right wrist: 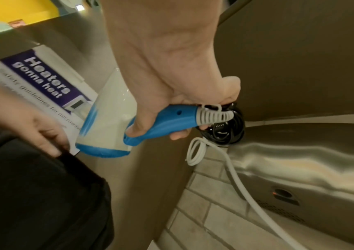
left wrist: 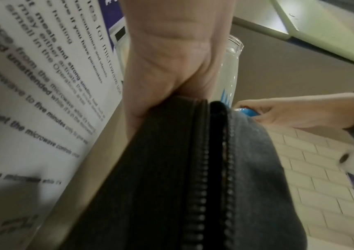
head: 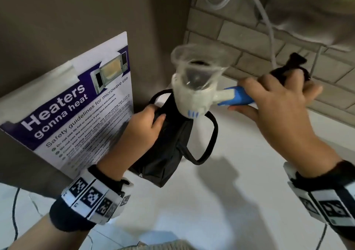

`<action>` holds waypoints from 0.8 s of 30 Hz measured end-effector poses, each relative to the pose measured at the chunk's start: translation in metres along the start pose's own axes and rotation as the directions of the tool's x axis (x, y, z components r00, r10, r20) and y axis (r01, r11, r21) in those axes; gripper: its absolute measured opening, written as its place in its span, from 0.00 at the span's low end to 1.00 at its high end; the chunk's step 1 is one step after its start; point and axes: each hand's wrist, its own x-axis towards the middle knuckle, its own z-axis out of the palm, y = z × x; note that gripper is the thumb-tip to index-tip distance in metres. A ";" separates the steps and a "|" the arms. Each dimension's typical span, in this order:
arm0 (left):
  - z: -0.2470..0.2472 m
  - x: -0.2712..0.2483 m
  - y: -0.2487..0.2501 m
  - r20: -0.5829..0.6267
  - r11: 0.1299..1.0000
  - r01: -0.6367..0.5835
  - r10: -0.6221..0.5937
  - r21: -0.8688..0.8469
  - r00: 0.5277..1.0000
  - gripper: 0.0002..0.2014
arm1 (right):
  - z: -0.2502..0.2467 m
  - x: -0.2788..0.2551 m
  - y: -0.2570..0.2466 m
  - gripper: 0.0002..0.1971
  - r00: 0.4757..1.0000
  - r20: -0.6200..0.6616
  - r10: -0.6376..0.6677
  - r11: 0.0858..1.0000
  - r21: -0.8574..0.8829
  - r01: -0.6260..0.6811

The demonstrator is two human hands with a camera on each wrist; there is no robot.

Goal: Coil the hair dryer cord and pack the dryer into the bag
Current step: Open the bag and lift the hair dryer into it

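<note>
My left hand (head: pixel 151 123) grips the bag (head: pixel 163 153) rim, my right hand (head: pixel 276 103) clamps the dryer (head: pixel 194 94) handle and coiled cord (right wrist: pixel 225 128), so I should widen the mouth first.

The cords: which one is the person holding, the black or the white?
The black coiled cord, bunched in the right hand with the blue handle; the white cord hangs loose against the wall.

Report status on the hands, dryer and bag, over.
Left hand grips the black bag at its opening. Right hand holds the hair dryer by its blue handle, coiled black cord bunched in the same grip. Dryer above the bag, not in. Nothing blocking.
</note>
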 end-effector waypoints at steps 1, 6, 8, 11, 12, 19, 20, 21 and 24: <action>-0.002 0.000 0.001 -0.008 0.999 0.038 -0.038 -0.018 0.999 0.11 | 0.004 0.004 -0.006 0.21 0.999 0.012 -0.040 0.998 -0.043 0.041; -0.013 0.001 0.002 0.163 0.909 0.265 -0.223 -0.323 0.961 0.13 | 0.008 0.011 -0.030 0.17 0.948 -0.001 -0.317 0.928 -0.205 0.310; -0.008 0.008 -0.010 0.162 0.901 0.188 -0.134 -0.392 0.978 0.10 | 0.014 0.014 -0.038 0.14 0.897 0.015 -0.442 0.879 -0.190 0.437; 0.006 0.011 -0.024 0.169 0.883 0.186 -0.124 -0.430 0.978 0.09 | 0.028 0.016 -0.053 0.15 0.829 0.110 -0.549 0.822 -0.112 0.559; 0.009 0.011 -0.024 0.165 0.871 0.183 -0.120 -0.455 0.979 0.09 | 0.033 0.016 -0.057 0.16 0.812 0.156 -0.562 0.811 -0.089 0.578; 0.013 0.017 -0.030 0.139 0.885 0.174 -0.125 -0.431 0.982 0.11 | 0.043 0.041 -0.057 0.18 0.653 0.452 -0.608 0.782 0.196 0.592; 0.013 0.017 -0.030 0.134 0.886 0.169 -0.122 -0.431 0.983 0.11 | 0.046 0.045 -0.056 0.18 0.631 0.473 -0.615 0.777 0.226 0.588; 0.013 0.017 -0.029 0.128 0.886 0.171 -0.127 -0.432 0.984 0.11 | 0.049 0.048 -0.057 0.19 0.610 0.491 -0.622 0.772 0.255 0.582; 0.011 0.012 -0.027 0.119 0.873 0.182 -0.143 -0.453 0.983 0.09 | 0.061 0.051 -0.064 0.21 0.549 0.558 -0.623 0.772 0.321 0.549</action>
